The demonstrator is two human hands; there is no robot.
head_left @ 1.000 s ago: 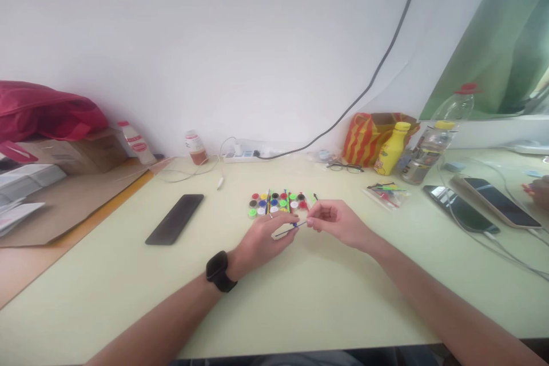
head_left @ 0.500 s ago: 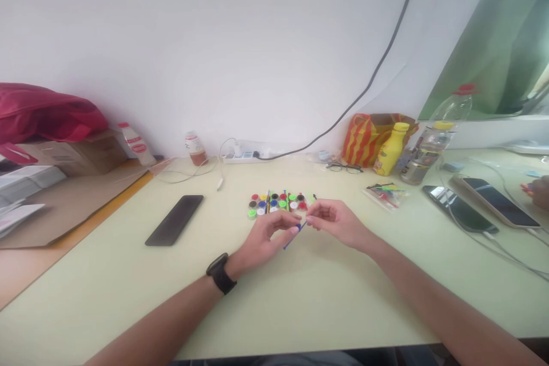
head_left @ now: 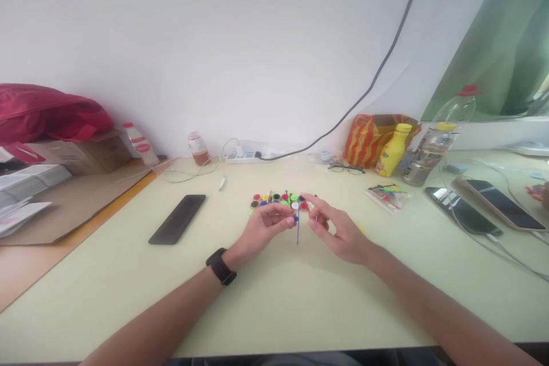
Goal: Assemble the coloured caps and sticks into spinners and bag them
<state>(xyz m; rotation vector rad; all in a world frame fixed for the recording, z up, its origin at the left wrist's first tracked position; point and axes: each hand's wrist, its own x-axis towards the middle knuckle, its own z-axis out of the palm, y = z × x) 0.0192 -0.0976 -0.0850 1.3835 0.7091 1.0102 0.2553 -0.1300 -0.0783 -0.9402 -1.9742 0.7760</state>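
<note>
My left hand (head_left: 266, 227) pinches a thin blue plastic stick (head_left: 298, 234) between thumb and forefinger. A small blue piece shows at the fingertips, and the stick points nearly straight up and down. To its right, my right hand (head_left: 343, 233) is apart from the stick, thumb and forefinger spread. Just beyond both hands, rows of small round pieces (head_left: 257, 198) in red, white, black, green, blue and yellow sit on the table, with coloured sticks among them. My left hand partly hides the nearer rows.
A dark phone (head_left: 177, 219) lies left of the hands. To the right are a clear bag of coloured parts (head_left: 388, 197), two more phones (head_left: 506, 203) with cables, and a yellow bottle (head_left: 393, 151). Eyeglasses (head_left: 346, 169) and a power strip (head_left: 246, 156) lie near the wall.
My right hand has let go of the blue stick and its fingers have spread. The stick has turned from slanting to nearly upright in my left hand.
</note>
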